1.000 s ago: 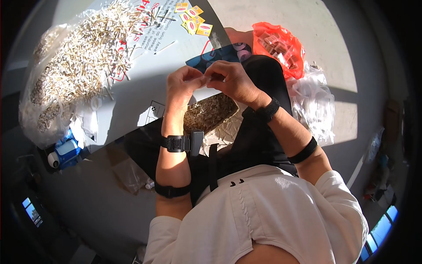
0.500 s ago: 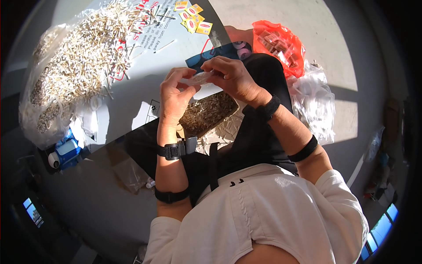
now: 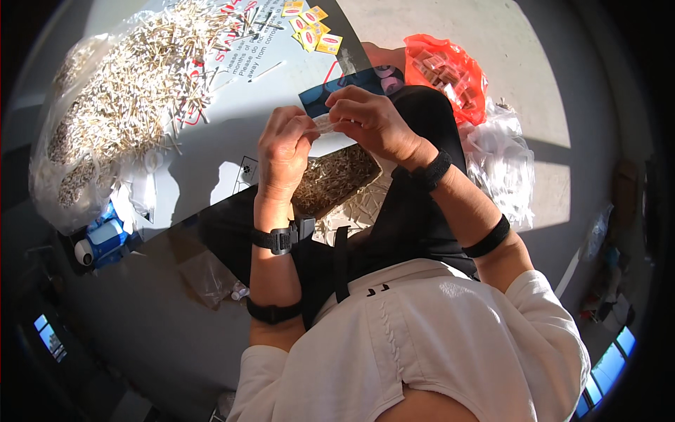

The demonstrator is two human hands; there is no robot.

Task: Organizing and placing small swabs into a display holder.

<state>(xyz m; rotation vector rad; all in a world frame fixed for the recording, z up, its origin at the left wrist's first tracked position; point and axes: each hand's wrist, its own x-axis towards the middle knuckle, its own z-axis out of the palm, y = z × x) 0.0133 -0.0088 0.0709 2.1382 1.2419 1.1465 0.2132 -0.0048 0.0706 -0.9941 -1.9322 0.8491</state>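
Both hands are raised over the near right edge of the grey worktop (image 3: 204, 165), held close together with a small clear plastic piece (image 3: 325, 125) between them; the left hand (image 3: 285, 148) has its fingers closed on the left end of this piece, thumb against the bent fingers; the right hand (image 3: 371, 123) pinches the right end, its fingers curled over; whether the plastic contains anything is too small to tell. Just nearer than the hands sits a box (image 3: 349, 197) filled with short pale sticks, beside the left wrist; more loose sticks (image 3: 357, 209) lie just to its near right side, between the person's dark-trousered legs. On the left of the worktop spreads a big heap of white-tipped sticks (image 3: 130, 91), partly inside a large clear bag (image 3: 46, 190) and spilling rightward; a blue and white container (image 3: 107, 238) stands by the bag's near side; several yellow cards (image 3: 309, 32) lie overlapping at the far right of the worktop. To the right, on the pale floor (image 3: 524, 77), are a red bag (image 3: 478, 88) with small reddish-brown pieces in it and, just nearer, a bundle of clear plastic (image 3: 500, 165).
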